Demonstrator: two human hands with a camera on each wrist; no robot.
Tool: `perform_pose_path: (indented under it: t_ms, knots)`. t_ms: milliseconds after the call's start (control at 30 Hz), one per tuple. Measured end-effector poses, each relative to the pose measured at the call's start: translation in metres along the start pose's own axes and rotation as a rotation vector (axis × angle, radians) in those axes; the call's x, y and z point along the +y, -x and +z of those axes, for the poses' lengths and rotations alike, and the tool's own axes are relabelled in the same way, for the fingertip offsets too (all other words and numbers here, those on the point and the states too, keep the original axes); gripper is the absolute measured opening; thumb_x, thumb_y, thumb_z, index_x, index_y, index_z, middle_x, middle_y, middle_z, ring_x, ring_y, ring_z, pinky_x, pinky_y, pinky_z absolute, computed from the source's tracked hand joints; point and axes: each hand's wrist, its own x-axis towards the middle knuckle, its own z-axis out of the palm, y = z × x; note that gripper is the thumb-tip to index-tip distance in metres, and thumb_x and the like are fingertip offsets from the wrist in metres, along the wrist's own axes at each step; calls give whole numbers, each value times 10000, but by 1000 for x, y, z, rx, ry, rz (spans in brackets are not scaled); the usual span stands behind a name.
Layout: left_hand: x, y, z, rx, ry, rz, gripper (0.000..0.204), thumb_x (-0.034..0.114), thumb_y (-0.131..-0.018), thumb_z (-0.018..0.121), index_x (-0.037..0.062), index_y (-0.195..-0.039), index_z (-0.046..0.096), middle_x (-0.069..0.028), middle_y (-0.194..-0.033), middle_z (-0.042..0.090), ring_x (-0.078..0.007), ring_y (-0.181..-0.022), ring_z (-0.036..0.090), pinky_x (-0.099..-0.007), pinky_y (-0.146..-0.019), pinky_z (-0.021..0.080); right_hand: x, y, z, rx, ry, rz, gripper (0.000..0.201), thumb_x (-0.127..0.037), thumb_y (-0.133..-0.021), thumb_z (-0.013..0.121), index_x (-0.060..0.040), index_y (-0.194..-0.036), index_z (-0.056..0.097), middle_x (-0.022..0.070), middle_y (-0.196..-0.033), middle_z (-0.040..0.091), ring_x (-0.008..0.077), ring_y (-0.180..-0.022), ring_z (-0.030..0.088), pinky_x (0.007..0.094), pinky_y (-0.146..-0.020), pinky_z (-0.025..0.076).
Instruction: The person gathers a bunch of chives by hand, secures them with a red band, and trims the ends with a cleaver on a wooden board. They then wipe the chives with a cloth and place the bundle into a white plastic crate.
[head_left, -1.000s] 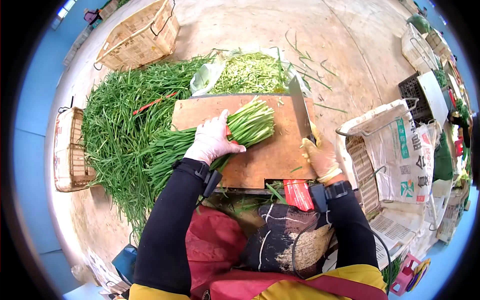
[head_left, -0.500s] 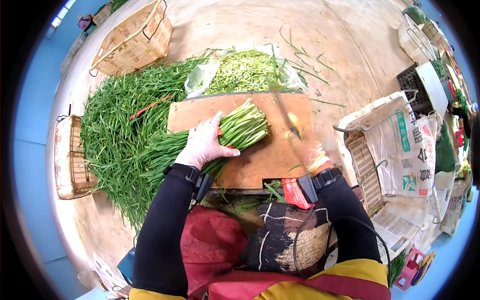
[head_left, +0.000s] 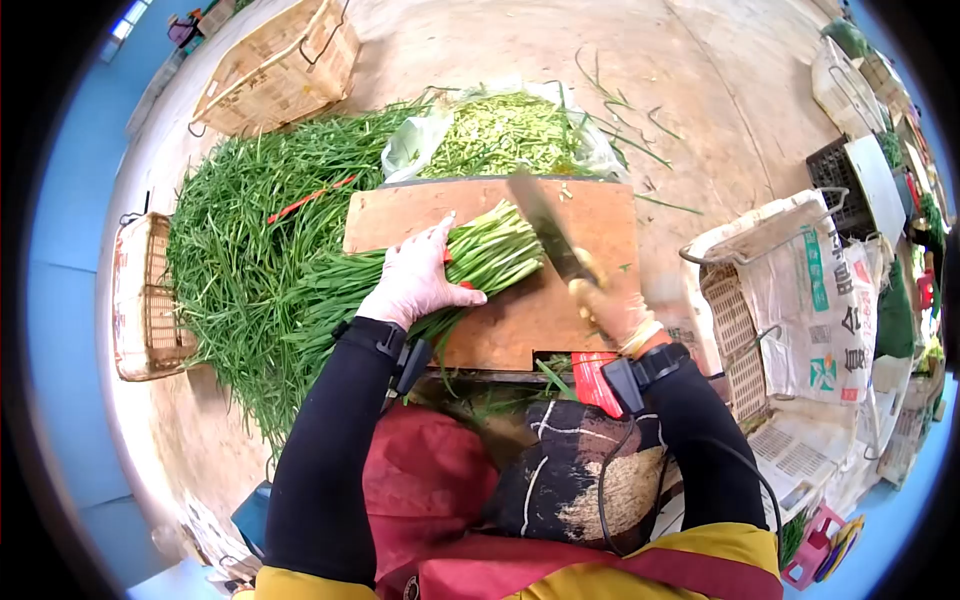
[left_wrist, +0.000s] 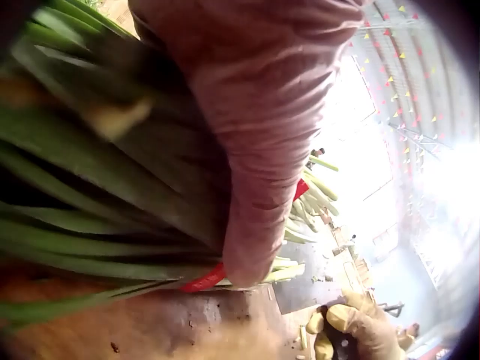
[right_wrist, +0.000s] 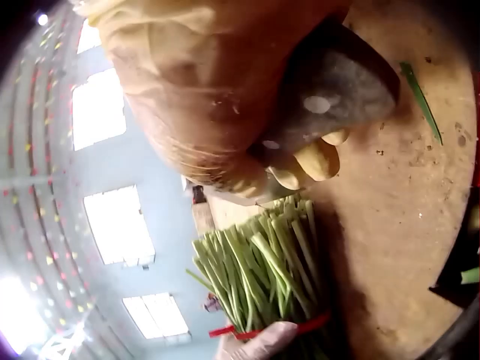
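Observation:
A bundle of green stalks (head_left: 492,246) bound with red tape lies on the wooden board (head_left: 590,215), pale cut ends facing right. My gloved left hand (head_left: 412,278) grips it around the tape; in the left wrist view the thumb of that hand (left_wrist: 259,165) lies over the bundle. My gloved right hand (head_left: 615,308) holds a knife (head_left: 552,230) by its handle, the broad blade standing just beside the cut ends. In the right wrist view, the fingers of the right hand (right_wrist: 217,90) curl round the dark handle (right_wrist: 337,82), above the stalk ends (right_wrist: 259,262).
Loose green stalks (head_left: 250,230) are heaped left of the board. Behind it lies a plastic bag of chopped pieces (head_left: 505,135). Crates stand at the back left (head_left: 285,75), the left (head_left: 150,300) and the right (head_left: 735,330). A red packet (head_left: 595,382) sits at the board's near edge.
The knife has swung leftward from the board's right side to the bundle's cut ends, with my right hand moving left too. My left hand keeps its grip on the bundle.

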Motion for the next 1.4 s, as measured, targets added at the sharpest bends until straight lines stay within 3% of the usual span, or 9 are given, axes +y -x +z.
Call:
perform_pose_path:
  t_ms: [133, 200, 300, 433, 533, 900, 933, 1167, 1400]
  knots:
    - [-3, -2, 4, 8, 5, 6, 1147, 493, -505, 894, 80, -1440, 375, -158, -1255, 581, -317, -1187, 542, -432, -1016, 412, 41, -22, -7, -162, -288, -31, 386, -164, -922, 566, -20, -1279, 543, 86, -838, 632, 157, -708, 619, 291, -621, 496]
    - [1, -2, 2, -20, -19, -25, 1135, 499, -521, 885, 73, -1439, 373, -161, -1276, 572, -314, -1209, 530, -427, -1028, 401, 42, -23, -9, 252, 737, -386, 358, -150, -911, 601, 12, -1228, 564, 143, -893, 656, 239, -800, 656, 342, -682, 514]
    - [3, 0, -1, -51, -38, -46, 1134, 514, -531, 876, 75, -1443, 367, -160, -1290, 566, -316, -1228, 516, -431, -1042, 385, 11, -30, -9, 344, 113, -665, 377, -103, -872, 654, -58, -1241, 587, 182, -1030, 644, 308, -941, 637, 386, -792, 501]
    - [4, 1, -3, -59, -65, -46, 1164, 549, -538, 864, 74, -1461, 338, -165, -1298, 560, -312, -1240, 509, -442, -1046, 371, -73, -18, 3, 341, 675, -917, 440, -181, -865, 649, -109, -1292, 573, 138, -1101, 639, 333, -968, 614, 424, -856, 478]
    - [5, 2, -6, -85, -69, -38, 1181, 572, -542, 854, 74, -1470, 321, -171, -1293, 563, -311, -1242, 509, -437, -1038, 375, -83, -49, 26, 294, 595, -1011, 421, -221, -858, 649, -125, -1265, 599, 137, -1114, 636, 359, -966, 605, 455, -894, 457]
    - [5, 7, -10, -116, 28, -26, 1203, 516, -530, 874, 65, -1462, 261, -118, -1212, 594, -286, -1207, 528, -463, -1011, 368, -94, -86, 43, 40, 546, -429, 239, -183, -889, 616, -60, -1071, 710, 168, -946, 704, 277, -873, 675, 349, -796, 505]
    - [4, 7, -8, -93, 22, -23, 1194, 513, -529, 875, 64, -1456, 271, -119, -1217, 590, -286, -1209, 525, -462, -1010, 367, -99, -80, 43, 64, 583, -356, 302, -298, -872, 574, -76, -1020, 716, 202, -1003, 678, 362, -970, 639, 418, -870, 490]
    - [1, 9, 7, -8, -49, -13, 1246, 515, -530, 882, 49, -1486, 234, -120, -1249, 559, -293, -1247, 492, -487, -1032, 352, -131, -66, 59, 170, 1041, -589, 269, -287, -838, 593, -115, -983, 741, 172, -928, 691, 339, -908, 656, 424, -829, 502]
    - [-3, 10, 13, 25, -47, 16, 1252, 511, -533, 881, 42, -1486, 218, -149, -1346, 501, -310, -1271, 477, -501, -1038, 352, -128, -91, 91, -55, 1129, -533, 250, -298, -830, 613, -126, -965, 734, 170, -948, 689, 354, -928, 648, 431, -835, 496]
